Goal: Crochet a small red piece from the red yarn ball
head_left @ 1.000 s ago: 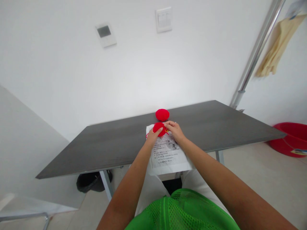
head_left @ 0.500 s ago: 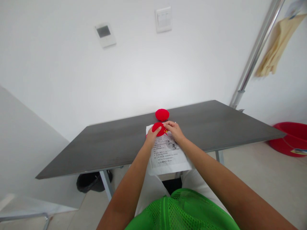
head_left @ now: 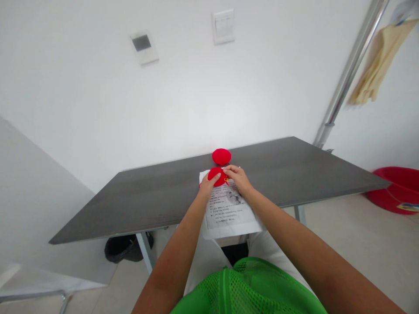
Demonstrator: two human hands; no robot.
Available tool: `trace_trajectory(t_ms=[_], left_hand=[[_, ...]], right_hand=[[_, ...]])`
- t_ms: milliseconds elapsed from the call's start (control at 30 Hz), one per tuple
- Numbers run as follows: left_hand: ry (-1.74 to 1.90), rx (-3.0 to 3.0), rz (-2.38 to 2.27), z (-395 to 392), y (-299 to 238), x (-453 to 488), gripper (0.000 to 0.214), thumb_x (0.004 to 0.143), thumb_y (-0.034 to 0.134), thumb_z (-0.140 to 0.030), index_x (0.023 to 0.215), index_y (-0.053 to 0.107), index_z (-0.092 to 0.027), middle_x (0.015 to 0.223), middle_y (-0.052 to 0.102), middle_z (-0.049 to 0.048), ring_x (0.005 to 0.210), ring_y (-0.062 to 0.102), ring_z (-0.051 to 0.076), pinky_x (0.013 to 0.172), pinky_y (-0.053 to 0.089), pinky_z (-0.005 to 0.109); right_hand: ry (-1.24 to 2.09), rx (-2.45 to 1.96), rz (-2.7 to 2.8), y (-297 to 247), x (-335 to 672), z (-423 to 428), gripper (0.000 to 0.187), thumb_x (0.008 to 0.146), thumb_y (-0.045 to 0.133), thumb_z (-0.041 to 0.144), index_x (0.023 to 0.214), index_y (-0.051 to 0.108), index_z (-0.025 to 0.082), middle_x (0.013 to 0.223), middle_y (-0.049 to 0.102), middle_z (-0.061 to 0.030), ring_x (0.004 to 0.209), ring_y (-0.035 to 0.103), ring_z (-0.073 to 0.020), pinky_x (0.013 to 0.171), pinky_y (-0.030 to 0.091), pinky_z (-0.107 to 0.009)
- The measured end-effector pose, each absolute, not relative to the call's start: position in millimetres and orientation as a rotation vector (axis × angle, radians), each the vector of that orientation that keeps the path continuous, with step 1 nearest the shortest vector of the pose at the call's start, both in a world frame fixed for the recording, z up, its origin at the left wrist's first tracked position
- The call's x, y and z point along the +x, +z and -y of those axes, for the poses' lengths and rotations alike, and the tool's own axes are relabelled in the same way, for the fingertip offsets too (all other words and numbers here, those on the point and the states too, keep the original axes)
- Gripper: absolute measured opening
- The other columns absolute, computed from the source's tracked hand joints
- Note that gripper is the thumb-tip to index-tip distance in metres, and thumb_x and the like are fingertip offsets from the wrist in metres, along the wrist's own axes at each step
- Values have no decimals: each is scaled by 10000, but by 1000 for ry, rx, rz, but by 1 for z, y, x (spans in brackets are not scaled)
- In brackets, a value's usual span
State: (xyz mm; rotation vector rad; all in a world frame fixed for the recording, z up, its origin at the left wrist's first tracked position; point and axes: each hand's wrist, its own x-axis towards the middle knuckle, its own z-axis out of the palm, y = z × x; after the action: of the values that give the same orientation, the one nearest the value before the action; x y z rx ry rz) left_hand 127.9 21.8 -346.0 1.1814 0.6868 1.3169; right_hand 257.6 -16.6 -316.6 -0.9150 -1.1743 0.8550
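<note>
Our left hand (head_left: 206, 188) grasps a red round piece (head_left: 217, 171), the thumb laid across its upper face and the other fingers hidden from us. Our right hand (head_left: 238, 178) is at its right edge, thumb and fingertips drawn together against the red; we cannot tell whether they pinch the piece itself or something fine on it. Near those fingertips the piece bears a small yellow mark (head_left: 226, 179), too tiny for us to say whether it is lettering or ornament. We have it above the far end of a white printed sheet (head_left: 225, 213), which lies on the dark grey table (head_left: 157, 192) with its lower end reaching past the near edge. The sheet carries rows of dark characters and a grey picture on its right half, but the print is too blurred for us to read. Just beyond the held piece, near the wall, a second red round thing (head_left: 221, 157) rests on the table. To the right, on the floor, we see a red tub (head_left: 386, 198) with a label (head_left: 408, 207) in pale and bluish tones, its words illegible from here. On the wall are a white switch panel (head_left: 224, 27) and a controller (head_left: 144, 47) with a dark screen.
</note>
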Motion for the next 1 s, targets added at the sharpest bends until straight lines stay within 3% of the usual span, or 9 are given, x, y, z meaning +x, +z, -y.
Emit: trace_trajectory(t_ms=[1000], left_hand=[[1279, 1103, -650, -14, -337, 127, 427, 546, 817, -349, 895, 667, -155, 868, 723, 51, 842, 668, 196, 848, 501, 341]], right_hand=[[885, -914, 1155, -315, 257, 19, 129, 635, 659, 331, 654, 652, 204, 648, 628, 18, 630, 543, -132, 653, 435, -267]])
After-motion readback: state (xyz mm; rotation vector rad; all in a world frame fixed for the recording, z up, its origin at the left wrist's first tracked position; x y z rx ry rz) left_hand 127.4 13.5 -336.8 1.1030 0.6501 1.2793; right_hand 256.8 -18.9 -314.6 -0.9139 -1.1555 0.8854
